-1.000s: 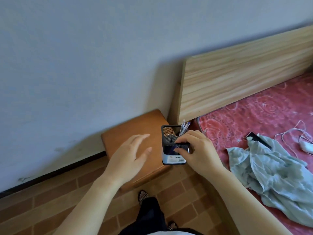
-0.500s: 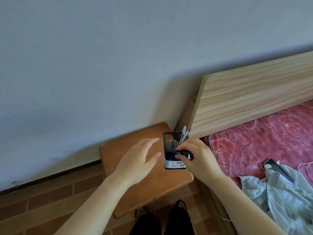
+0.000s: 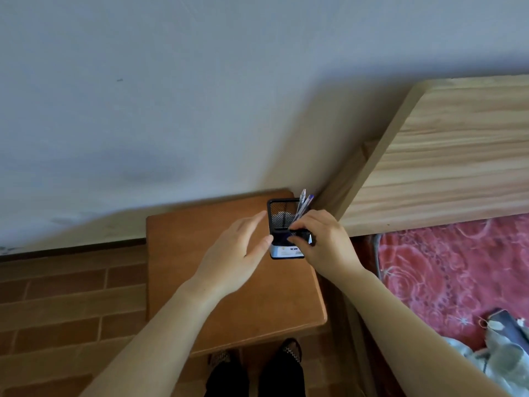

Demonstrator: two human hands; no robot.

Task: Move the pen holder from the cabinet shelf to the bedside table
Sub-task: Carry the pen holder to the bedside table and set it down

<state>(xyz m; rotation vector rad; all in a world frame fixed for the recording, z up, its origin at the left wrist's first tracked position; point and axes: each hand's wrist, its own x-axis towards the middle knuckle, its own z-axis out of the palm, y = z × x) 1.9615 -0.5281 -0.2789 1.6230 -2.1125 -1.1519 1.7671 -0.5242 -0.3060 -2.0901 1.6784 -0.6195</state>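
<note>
A black mesh pen holder (image 3: 282, 217) with a white label low on its front holds a couple of pens (image 3: 304, 205). It is over the back right part of the brown wooden bedside table (image 3: 200, 282); whether its base touches the top I cannot tell. My right hand (image 3: 323, 245) grips its near right rim with thumb and fingers. My left hand (image 3: 237, 253) is flat with fingers apart, its fingertips touching the holder's left side.
A light wooden headboard (image 3: 446, 167) rises right behind the table. The bed with a red patterned cover (image 3: 443, 276) lies to the right, with a dark phone (image 3: 506, 325) and grey-green cloth (image 3: 492, 359) on it. The wall stands behind; brick-pattern floor (image 3: 71, 305) lies left.
Both hands moved with the pen holder further over the table towards its back right corner. The view shifted so the table lies more directly below me, and my left fingertips came against the holder.
</note>
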